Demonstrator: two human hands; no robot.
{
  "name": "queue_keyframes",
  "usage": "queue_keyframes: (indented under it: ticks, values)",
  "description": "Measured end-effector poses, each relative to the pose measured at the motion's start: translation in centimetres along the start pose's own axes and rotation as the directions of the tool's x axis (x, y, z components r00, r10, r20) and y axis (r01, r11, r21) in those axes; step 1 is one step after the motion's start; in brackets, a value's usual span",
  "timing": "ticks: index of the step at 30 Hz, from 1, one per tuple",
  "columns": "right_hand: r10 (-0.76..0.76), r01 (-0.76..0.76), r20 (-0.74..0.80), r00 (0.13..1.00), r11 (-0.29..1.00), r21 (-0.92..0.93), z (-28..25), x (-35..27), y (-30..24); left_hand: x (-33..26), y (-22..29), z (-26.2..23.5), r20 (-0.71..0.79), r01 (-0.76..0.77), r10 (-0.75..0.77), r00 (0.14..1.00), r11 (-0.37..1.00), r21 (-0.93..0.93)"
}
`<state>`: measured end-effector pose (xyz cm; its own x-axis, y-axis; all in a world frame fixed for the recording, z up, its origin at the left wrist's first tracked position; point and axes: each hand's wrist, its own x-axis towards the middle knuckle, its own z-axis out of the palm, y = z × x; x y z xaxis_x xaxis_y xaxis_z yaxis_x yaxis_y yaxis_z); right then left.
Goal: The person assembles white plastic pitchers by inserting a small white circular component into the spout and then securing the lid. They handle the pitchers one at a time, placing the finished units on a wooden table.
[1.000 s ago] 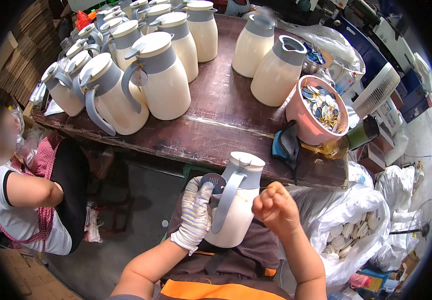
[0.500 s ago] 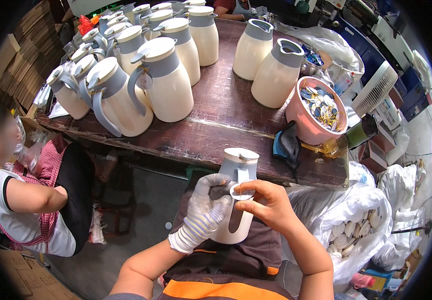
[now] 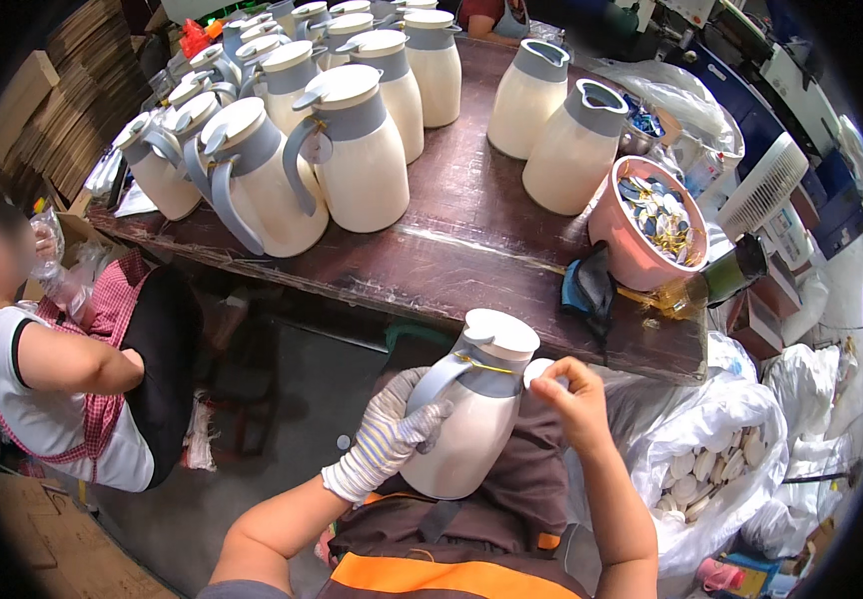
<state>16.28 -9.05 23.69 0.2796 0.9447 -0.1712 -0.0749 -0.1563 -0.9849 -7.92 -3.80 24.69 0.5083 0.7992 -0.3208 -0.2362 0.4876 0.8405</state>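
We've got the cream, grey-collared jug [image 3: 471,439] on our lap [image 3: 526,464], long axis leaning right at the top, striped-gloved left hand [image 3: 384,434] curled at its handle [image 3: 439,379], bare right hand [image 3: 573,397] pinching the round white tag [image 3: 537,372] beside the collar [image 3: 496,384].

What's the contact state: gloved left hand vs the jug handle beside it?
Touching. The head view shows the left hand closed around the jug's grey handle, its glove covering the lower part.
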Motion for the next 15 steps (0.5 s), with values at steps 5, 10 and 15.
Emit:
queue_keyframes:
  ticks: [5,10,15]
  values:
    - [0.037,-0.062,0.143,0.989,0.982,0.179,3.4,-2.1,0.5,1.0,3.1,0.1,-0.085,-0.060,0.071,0.994,0.991,0.123]
    - [0.003,-0.022,0.172,0.985,0.994,0.106,4.3,-4.0,-0.7,0.8,3.8,-0.7,-0.058,-0.182,0.238,0.970,0.859,0.479]
    - [-0.171,0.169,-0.013,0.985,0.981,-0.098,2.2,-3.7,-2.7,-0.8,2.4,-1.1,-0.137,-0.195,0.277,0.951,0.882,0.429]
